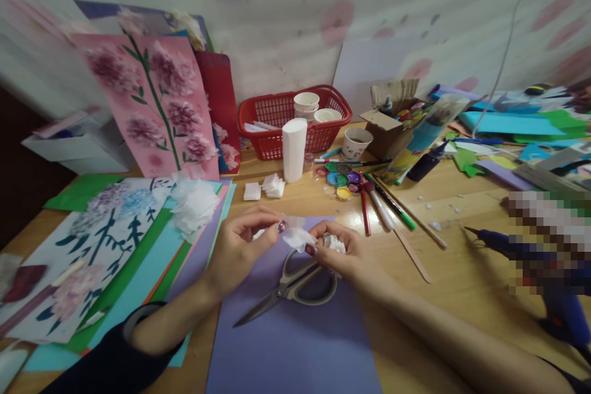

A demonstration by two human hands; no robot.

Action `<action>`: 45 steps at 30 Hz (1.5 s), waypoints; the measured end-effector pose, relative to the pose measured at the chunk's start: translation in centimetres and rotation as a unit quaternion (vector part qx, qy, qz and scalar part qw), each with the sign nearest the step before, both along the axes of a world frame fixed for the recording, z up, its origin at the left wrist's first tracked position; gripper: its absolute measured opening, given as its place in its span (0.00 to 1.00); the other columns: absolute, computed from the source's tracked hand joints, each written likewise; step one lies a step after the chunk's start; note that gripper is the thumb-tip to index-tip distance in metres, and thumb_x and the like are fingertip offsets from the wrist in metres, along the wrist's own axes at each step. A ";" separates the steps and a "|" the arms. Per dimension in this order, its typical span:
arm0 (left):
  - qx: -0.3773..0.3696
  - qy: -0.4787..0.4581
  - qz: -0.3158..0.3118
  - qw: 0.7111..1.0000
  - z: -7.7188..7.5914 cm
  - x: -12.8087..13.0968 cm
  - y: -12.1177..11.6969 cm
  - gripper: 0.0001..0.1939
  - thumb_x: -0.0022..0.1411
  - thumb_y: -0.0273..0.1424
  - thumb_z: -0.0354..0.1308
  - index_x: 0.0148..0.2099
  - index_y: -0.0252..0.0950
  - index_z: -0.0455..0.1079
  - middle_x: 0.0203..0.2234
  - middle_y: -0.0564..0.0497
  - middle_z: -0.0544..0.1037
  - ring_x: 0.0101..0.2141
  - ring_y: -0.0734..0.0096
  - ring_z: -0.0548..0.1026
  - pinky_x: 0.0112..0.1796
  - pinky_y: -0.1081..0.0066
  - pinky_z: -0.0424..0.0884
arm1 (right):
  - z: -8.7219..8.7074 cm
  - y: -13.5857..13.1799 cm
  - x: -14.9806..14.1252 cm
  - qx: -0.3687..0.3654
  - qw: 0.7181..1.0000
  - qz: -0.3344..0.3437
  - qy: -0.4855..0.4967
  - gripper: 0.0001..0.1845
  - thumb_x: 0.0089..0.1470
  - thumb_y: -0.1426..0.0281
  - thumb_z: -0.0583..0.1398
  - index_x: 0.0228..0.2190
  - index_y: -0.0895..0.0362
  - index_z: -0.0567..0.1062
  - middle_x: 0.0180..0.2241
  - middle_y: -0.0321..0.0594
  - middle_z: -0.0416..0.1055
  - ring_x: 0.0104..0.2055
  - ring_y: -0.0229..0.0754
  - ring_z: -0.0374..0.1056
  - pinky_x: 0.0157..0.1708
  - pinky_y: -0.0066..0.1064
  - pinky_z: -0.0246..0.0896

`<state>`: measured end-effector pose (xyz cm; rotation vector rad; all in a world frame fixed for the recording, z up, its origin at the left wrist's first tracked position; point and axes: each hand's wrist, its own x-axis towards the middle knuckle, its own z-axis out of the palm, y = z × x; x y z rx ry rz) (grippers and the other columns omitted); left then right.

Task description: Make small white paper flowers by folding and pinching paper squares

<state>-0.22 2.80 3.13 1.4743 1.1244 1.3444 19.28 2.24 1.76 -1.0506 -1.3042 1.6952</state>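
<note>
My left hand (240, 246) and my right hand (344, 252) meet above a purple paper sheet (295, 345). Both pinch a small piece of white tissue paper (298, 237) between them. The right hand also has more crumpled white tissue bunched in its fingers. A pair of grey-handled scissors (295, 286) lies on the purple sheet just under the hands, with its blades pointing to the lower left.
A red basket (277, 114) with paper cups stands at the back. Beside it are a white paper roll (294, 149), tissue squares (270, 188), a paint palette (340, 178), pens (383, 200) and a cup (356, 143). Flower pictures (157, 104) stand left. A blue glue gun (512, 246) lies right.
</note>
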 end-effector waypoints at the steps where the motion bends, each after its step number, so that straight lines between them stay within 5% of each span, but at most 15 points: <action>1: 0.003 -0.018 0.028 0.999 -0.1 0.0 0.0 0.04 0.55 0.26 0.63 0.32 0.38 0.79 0.30 0.53 0.80 0.34 0.75 0.77 0.37 0.78 0.72 | -0.1 0.0 0.0 0.001 1.000 -0.002 -0.005 0.22 0.45 0.53 0.67 0.29 0.59 0.70 0.21 0.29 0.61 0.20 0.29 0.52 0.21 0.23 0.45; 6: 0.048 0.026 0.117 0.992 -0.4 0.1 -0.7 0.05 0.56 0.28 0.65 0.37 0.37 0.75 0.31 0.52 0.81 0.34 0.71 0.79 0.38 0.74 0.74 | -0.1 0.0 -0.1 0.002 1.000 -0.002 -0.021 0.23 0.46 0.52 0.66 0.29 0.58 0.70 0.21 0.29 0.61 0.20 0.30 0.51 0.20 0.24 0.44; 13: 0.094 0.244 -0.017 0.965 -0.2 0.3 -1.5 0.13 0.60 0.23 0.57 0.47 0.39 0.71 0.38 0.52 0.82 0.39 0.71 0.80 0.42 0.73 0.74 | -0.1 0.0 -0.1 -0.001 1.000 -0.012 -0.014 0.23 0.45 0.52 0.67 0.29 0.58 0.70 0.20 0.28 0.60 0.20 0.30 0.50 0.21 0.25 0.45; 19: 0.003 0.209 -0.048 0.977 0.2 0.4 -1.1 0.10 0.60 0.30 0.59 0.45 0.38 0.74 0.38 0.51 0.83 0.38 0.69 0.81 0.38 0.74 0.75 | -0.3 -0.1 0.0 0.004 1.000 -0.009 -0.010 0.21 0.48 0.54 0.66 0.31 0.58 0.71 0.21 0.29 0.61 0.20 0.30 0.51 0.21 0.24 0.45; 24: -0.016 0.177 -0.029 0.984 0.0 0.4 -0.9 0.05 0.58 0.27 0.60 0.37 0.37 0.76 0.32 0.52 0.83 0.35 0.70 0.81 0.39 0.74 0.75 | -0.3 0.0 -0.1 -0.009 1.000 -0.011 -0.014 0.22 0.44 0.54 0.68 0.32 0.59 0.73 0.22 0.30 0.62 0.21 0.30 0.53 0.22 0.24 0.46; 40: -0.076 0.094 -0.010 0.993 -0.3 0.6 -0.9 0.04 0.59 0.30 0.60 0.37 0.35 0.72 0.33 0.49 0.83 0.36 0.66 0.81 0.38 0.71 0.75 | -0.5 -0.1 0.1 0.009 1.000 -0.011 -0.026 0.12 0.49 0.60 0.64 0.28 0.56 0.72 0.21 0.30 0.62 0.21 0.33 0.55 0.22 0.25 0.47; 45: -0.071 0.058 0.062 0.994 0.1 0.1 0.2 0.08 0.57 0.31 0.61 0.38 0.36 0.67 0.25 0.53 0.79 0.23 0.73 0.77 0.23 0.77 0.68 | -0.8 -0.1 0.1 0.009 0.999 -0.021 -0.034 0.13 0.49 0.60 0.62 0.26 0.56 0.70 0.19 0.29 0.61 0.20 0.33 0.54 0.21 0.25 0.47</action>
